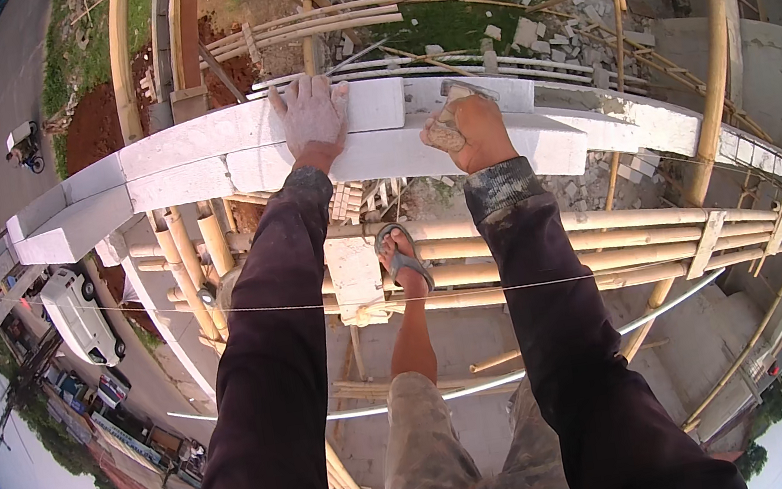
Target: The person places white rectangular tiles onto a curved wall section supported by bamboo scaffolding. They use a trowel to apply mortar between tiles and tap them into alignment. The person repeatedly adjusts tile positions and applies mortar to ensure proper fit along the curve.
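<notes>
While the left hand lies palm down on the white block, with its fingers open and spread, keep the pressure even across the top so that the block does not rock. The block sits in the curved row of white blocks along the wall top, on the far side of the bamboo poles; its right end meets a joint just left of the right hand. The right fingers are curled closed at the wall top; whether they grip the grey piece showing at their far side cannot be told. The step in hand appears to be steadying and dressing the blocks. Work the right hand in short, controlled strokes, and keep the left fingers clear of the joint to avoid pinching. Check the block's face against its neighbours by sight and touch, and correct any step before the bed stiffens. Keep both forearms from deflecting the thin string on the near side. Hold body weight over the foot among the poles; do not lean on a block whose bond is uncertain.
</notes>
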